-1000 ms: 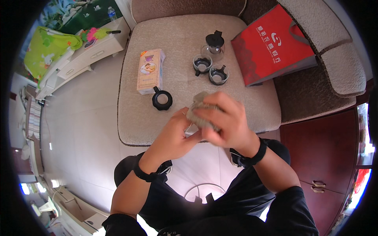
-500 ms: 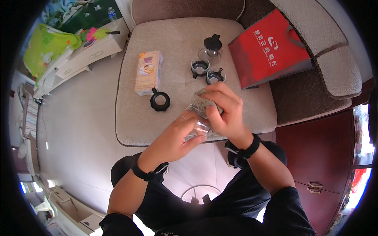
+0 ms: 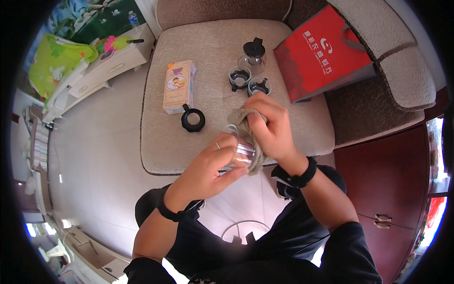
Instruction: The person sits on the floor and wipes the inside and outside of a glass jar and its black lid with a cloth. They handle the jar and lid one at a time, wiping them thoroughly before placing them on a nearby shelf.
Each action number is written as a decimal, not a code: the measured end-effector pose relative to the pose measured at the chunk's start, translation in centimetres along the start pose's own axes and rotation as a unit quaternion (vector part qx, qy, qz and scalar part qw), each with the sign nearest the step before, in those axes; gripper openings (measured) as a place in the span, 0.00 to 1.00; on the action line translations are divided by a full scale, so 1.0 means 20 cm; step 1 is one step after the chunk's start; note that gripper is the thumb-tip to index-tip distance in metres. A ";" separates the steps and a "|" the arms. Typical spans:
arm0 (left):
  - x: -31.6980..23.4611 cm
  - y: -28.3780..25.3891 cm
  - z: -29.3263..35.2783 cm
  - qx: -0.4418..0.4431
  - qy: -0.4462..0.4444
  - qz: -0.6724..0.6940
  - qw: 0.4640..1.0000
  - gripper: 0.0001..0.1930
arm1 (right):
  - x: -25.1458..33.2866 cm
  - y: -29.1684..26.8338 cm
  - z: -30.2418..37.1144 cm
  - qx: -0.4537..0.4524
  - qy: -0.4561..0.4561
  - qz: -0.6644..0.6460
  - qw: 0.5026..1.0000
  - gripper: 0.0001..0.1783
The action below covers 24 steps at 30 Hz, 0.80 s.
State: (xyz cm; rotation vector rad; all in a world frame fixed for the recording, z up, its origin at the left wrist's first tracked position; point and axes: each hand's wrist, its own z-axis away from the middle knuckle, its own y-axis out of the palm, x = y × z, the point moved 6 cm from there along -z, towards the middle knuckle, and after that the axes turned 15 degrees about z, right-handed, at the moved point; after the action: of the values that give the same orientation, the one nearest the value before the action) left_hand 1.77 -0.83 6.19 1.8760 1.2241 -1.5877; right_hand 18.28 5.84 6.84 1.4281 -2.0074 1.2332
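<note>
A clear glass cup [image 3: 243, 152] is gripped by my left hand [image 3: 215, 163], its fingers and thumb wrapped round the side. My right hand [image 3: 270, 125] is closed on a grey-green cloth [image 3: 241, 117], pressed against the glass and draped down its right side. Part of the glass is hidden by the cloth and fingers. Beyond my hands, two small glass cups with black fittings [image 3: 240, 77] [image 3: 259, 87] sit on the seat. Behind them stands a glass pot with a black lid [image 3: 254, 48]. Left of my hands lies a black ring-shaped lid with a tab [image 3: 193, 119].
A beige tissue pack [image 3: 178, 87] lies at the left of the cushioned seat [image 3: 213, 52]. A red paper bag [image 3: 326, 57] leans at the right. Dark red cabinet doors [image 3: 378, 175] stand to the right, a white low cabinet [image 3: 111, 66] at the far left.
The cloth has spread and now hangs down along the glass's right side. My right hand has shifted slightly upward, while my left hand keeps its hold.
</note>
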 end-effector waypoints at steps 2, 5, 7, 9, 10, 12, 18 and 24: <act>0.00 0.02 -0.02 0.005 0.003 0.010 1.000 0.09 | -0.09 0.04 0.02 0.035 0.042 -0.043 0.998 0.06; 0.05 -0.01 -0.04 -0.027 -0.044 0.005 0.999 0.10 | -0.12 0.07 0.04 -0.004 0.072 -0.074 0.995 0.06; 0.10 -0.03 -0.04 -0.055 -0.057 0.006 0.997 0.12 | -0.15 0.08 0.04 -0.035 0.076 -0.053 0.995 0.07; 0.17 -0.02 -0.04 -0.091 -0.079 0.080 0.990 0.15 | -0.15 0.08 0.04 -0.052 0.069 -0.020 0.996 0.07; 0.21 -0.01 -0.04 -0.113 -0.093 0.153 0.977 0.15 | -0.13 0.08 0.03 -0.052 0.060 0.001 0.997 0.08; 0.29 0.00 -0.03 -0.141 -0.130 0.273 0.943 0.17 | -0.07 0.08 0.02 -0.056 0.021 0.041 0.997 0.08; 0.30 -0.06 -0.02 -0.122 -0.162 0.174 0.964 0.13 | 0.17 0.03 0.05 -0.039 -0.199 0.137 0.970 0.12; 0.12 0.03 -0.04 -0.073 -0.059 0.050 0.994 0.09 | 0.00 0.04 0.00 0.031 -0.059 0.023 0.997 0.11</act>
State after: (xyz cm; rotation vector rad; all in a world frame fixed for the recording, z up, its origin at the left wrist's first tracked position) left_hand 2.55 0.32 4.04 1.6994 1.1458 -1.4913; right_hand 17.59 5.92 6.48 1.5246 -2.1078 1.2693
